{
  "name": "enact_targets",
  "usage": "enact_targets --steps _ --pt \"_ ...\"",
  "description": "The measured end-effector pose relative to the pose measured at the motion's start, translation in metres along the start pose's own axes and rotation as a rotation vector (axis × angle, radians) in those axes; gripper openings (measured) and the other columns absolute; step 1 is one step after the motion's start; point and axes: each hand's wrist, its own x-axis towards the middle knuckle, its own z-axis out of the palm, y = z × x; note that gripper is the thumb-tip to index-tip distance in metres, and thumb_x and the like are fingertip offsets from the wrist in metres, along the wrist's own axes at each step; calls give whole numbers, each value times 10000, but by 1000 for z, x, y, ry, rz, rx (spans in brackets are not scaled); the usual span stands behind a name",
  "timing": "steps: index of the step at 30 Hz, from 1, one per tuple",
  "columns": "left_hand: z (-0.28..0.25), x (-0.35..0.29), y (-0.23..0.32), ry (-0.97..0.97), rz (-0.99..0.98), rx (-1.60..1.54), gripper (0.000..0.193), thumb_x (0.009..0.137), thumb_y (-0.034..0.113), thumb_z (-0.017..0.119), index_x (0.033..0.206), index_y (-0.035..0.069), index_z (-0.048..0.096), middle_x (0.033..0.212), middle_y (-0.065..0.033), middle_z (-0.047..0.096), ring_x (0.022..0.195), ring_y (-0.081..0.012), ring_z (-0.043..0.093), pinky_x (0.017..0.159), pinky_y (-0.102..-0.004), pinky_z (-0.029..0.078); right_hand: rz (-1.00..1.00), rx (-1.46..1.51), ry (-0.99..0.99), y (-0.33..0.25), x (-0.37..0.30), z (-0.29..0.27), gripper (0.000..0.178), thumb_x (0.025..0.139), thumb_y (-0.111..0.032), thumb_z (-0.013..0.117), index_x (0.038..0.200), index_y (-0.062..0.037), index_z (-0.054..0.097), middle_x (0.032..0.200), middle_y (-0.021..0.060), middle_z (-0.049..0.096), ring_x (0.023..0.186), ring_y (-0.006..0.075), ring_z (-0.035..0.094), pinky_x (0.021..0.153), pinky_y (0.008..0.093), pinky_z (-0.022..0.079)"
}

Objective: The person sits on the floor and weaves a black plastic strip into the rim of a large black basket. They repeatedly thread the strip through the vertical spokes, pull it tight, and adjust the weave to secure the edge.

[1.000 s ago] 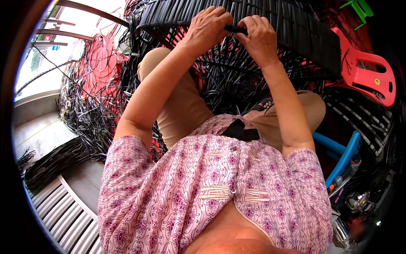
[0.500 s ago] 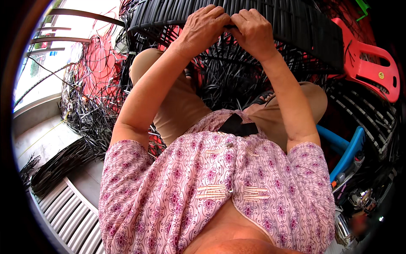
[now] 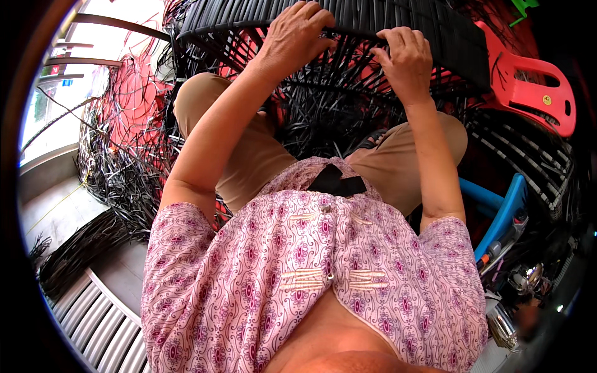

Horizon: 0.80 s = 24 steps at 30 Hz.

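A curved piece of black wickerwork (image 3: 435, 46), closely woven from strips, spans the top of the view. My left hand (image 3: 295, 36) rests at its near rim, fingers bent over the top and thumb sticking out below. Farther right, my right hand (image 3: 407, 65) grips the same rim, fingertips above it and thumb underneath. A stretch of the rim shows between the two hands. Whether either hand also holds a loose strip cannot be made out. Under the rim, open black strands (image 3: 348, 62) run down between my bent knees.
Loose black strips (image 3: 134, 180) lie tangled over red flooring at left, near a thick black bundle (image 3: 81, 248) and a slatted light panel (image 3: 102, 323). At right are a red plastic chair (image 3: 528, 102), a blue plastic frame (image 3: 502, 217) and shiny metal items (image 3: 528, 276).
My hands, close together at the rim before, have moved apart. The right hand has shifted right and slightly down. The whole view has shifted a little.
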Motion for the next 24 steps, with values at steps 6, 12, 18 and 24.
enact_targets --steps 6,12,18,24 --pt "38 19 16 14 61 28 313 770 225 797 1011 102 640 993 -57 586 1013 -289 574 889 -412 455 -2 4 14 7 -6 -4 330 687 -194 860 950 -165 662 912 -12 590 915 209 581 815 363 459" --pt "43 30 26 25 78 58 259 786 171 773 988 97 629 962 -64 571 968 -292 576 839 -416 474 -40 35 21 22 2 -3 333 656 -190 848 936 -163 669 917 2 597 928 221 586 817 381 457" --pt "46 31 45 -6 -27 48 268 782 129 765 1021 102 647 966 -80 572 947 -317 574 819 -437 475 -68 182 36 27 8 13 233 691 -166 787 826 -136 600 849 28 564 887 255 592 763 386 495" --pt "57 35 50 -5 -1 34 230 790 99 740 993 91 634 949 -80 572 916 -315 564 789 -431 473 -18 228 115 32 -1 18 206 685 -138 765 801 -144 595 826 15 549 847 241 577 734 379 499"
